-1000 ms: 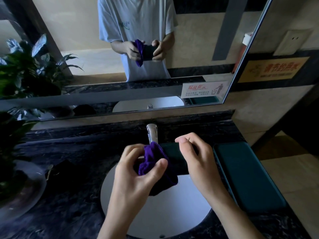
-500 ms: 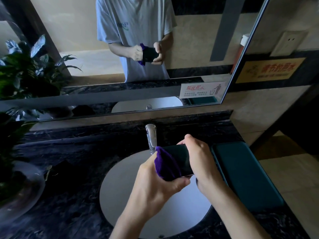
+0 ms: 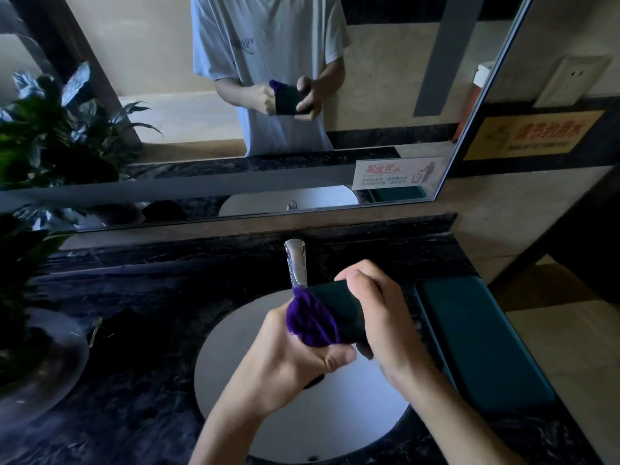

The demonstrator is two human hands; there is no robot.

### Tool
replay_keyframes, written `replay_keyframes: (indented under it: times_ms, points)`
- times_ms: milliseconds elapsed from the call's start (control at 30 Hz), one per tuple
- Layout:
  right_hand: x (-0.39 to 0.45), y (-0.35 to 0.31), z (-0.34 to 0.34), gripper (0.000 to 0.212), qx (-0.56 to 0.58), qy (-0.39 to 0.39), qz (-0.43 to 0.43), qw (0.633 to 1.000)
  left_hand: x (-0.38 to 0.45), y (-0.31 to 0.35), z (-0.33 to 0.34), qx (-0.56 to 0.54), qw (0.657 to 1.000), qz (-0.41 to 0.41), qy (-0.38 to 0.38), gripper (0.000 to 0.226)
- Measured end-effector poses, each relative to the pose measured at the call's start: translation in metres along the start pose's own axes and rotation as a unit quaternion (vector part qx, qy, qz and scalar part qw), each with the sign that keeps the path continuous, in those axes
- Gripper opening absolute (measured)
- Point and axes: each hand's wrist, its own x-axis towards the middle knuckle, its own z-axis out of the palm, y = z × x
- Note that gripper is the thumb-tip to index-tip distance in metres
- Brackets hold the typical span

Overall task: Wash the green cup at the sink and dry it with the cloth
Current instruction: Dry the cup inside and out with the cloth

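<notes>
Above the white sink basin [image 3: 241, 374], my right hand [image 3: 379, 317] grips the dark green cup [image 3: 342, 310], which lies on its side with its mouth to the left. My left hand [image 3: 295, 360] holds the purple cloth [image 3: 310, 322] bunched against and into the cup's mouth. Both hands hover just in front of the chrome faucet [image 3: 297, 263]. No water is running that I can see. The mirror shows the same grip from the front.
A dark marble counter [image 3: 151, 297] surrounds the basin. A teal rectangular tray [image 3: 476, 340] lies to the right. A potted plant in a glass bowl [image 3: 37, 357] stands at the left. The wall mirror [image 3: 201, 129] hangs close behind the faucet.
My left hand brought the purple cloth from beside the cup into its mouth. My right hand turned the cup sideways and closed over it. Both hands shifted slightly right.
</notes>
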Motion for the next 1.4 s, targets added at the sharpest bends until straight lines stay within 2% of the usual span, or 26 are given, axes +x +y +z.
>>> replay_keyframes:
  times_ms: [67,100,133,167,233,300,333,400,467,533,600,633,667,733,800,867,900,967,1033,1100,1133,1167,1200,1267,1333,1400]
  points:
    - [0.002,0.004,-0.003,0.051,0.064,-0.043,0.187,0.979,0.001,-0.003,0.003,0.051,0.998,-0.038,0.019,0.032]
    - [0.001,0.006,-0.005,0.053,0.063,-0.064,0.217,0.972,0.000,-0.004,0.003,0.060,0.997,-0.037,0.015,0.030]
    - [0.001,0.007,-0.008,0.057,0.050,-0.083,0.195,0.976,0.000,-0.006,0.002,0.058,0.998,-0.018,0.008,0.027]
    - [0.000,0.006,-0.010,0.058,0.036,-0.101,0.138,0.985,-0.001,-0.005,0.000,0.044,0.999,0.000,0.006,0.024]
    - [-0.002,0.007,-0.014,0.048,-0.015,-0.115,-0.025,0.993,0.000,-0.005,-0.006,-0.034,0.999,-0.008,0.020,0.018]
    - [-0.006,0.009,-0.016,0.040,-0.092,-0.096,-0.165,0.977,-0.001,-0.007,-0.012,-0.112,0.993,-0.040,0.022,0.028]
    - [-0.007,0.009,-0.015,0.035,-0.117,-0.070,-0.204,0.969,-0.001,-0.007,-0.013,-0.118,0.992,-0.044,0.013,0.028]
    - [-0.007,0.008,-0.008,0.026,-0.116,-0.021,-0.215,0.969,-0.001,-0.006,-0.011,-0.089,0.996,-0.028,-0.008,0.016]
    - [-0.004,0.003,0.000,0.029,-0.096,0.001,-0.146,0.985,-0.001,-0.004,-0.007,-0.040,0.999,-0.013,-0.008,0.020]
    - [0.000,0.000,0.001,0.039,-0.043,-0.017,0.015,0.999,-0.002,-0.004,-0.004,0.041,0.999,-0.016,-0.013,0.020]
    - [0.001,0.001,-0.006,0.032,0.028,-0.075,0.195,0.977,-0.005,-0.005,0.000,0.115,0.992,-0.008,-0.047,0.024]
    - [-0.001,0.001,-0.008,0.029,0.043,-0.102,0.241,0.964,-0.007,-0.004,0.001,0.130,0.990,-0.002,-0.060,0.026]
    - [-0.002,0.003,-0.011,0.033,0.046,-0.120,0.244,0.961,-0.007,-0.004,0.002,0.133,0.989,0.009,-0.064,0.026]
    - [-0.004,0.003,-0.015,0.050,0.043,-0.133,0.154,0.978,-0.006,-0.001,0.001,0.104,0.993,0.025,-0.046,0.020]
    - [-0.007,0.004,-0.017,0.045,-0.027,-0.132,-0.031,0.990,-0.003,0.002,-0.007,0.005,1.000,0.000,0.006,0.015]
    - [-0.008,0.004,-0.019,0.038,-0.131,-0.120,-0.185,0.967,-0.003,0.003,-0.013,-0.057,0.998,-0.021,0.016,0.027]
    - [-0.008,0.004,-0.018,0.033,-0.151,-0.100,-0.220,0.959,-0.003,0.005,-0.014,-0.046,0.999,-0.022,0.013,0.031]
    - [-0.007,0.007,-0.013,0.025,-0.142,-0.051,-0.237,0.960,-0.004,0.006,-0.010,0.003,1.000,-0.016,0.017,0.037]
    - [-0.004,0.007,-0.006,0.032,-0.096,-0.029,-0.165,0.981,-0.003,0.005,-0.005,0.048,0.999,-0.017,0.018,0.034]
    - [0.001,0.003,-0.005,0.037,-0.021,-0.069,0.040,0.997,-0.004,0.003,-0.001,0.112,0.993,-0.021,-0.019,0.015]
    - [0.002,0.003,-0.008,0.034,0.011,-0.109,0.147,0.983,-0.005,0.001,0.000,0.144,0.989,-0.010,-0.038,0.018]
    - [0.002,0.003,-0.011,0.034,0.021,-0.143,0.204,0.968,-0.007,0.002,0.001,0.158,0.986,-0.005,-0.050,0.020]
    - [0.000,0.004,-0.013,0.039,0.015,-0.160,0.206,0.965,-0.009,0.002,0.000,0.154,0.987,0.004,-0.048,0.021]
    - [-0.005,0.004,-0.016,0.053,-0.011,-0.159,0.093,0.983,-0.009,0.004,-0.004,0.103,0.994,0.018,-0.024,0.016]
    - [-0.011,0.006,-0.017,0.043,-0.063,-0.146,-0.087,0.984,-0.008,0.005,-0.010,0.003,1.000,0.000,0.010,0.014]
    - [-0.014,0.007,-0.016,0.034,-0.131,-0.116,-0.213,0.961,-0.007,0.005,-0.014,-0.069,0.997,-0.015,-0.001,0.026]
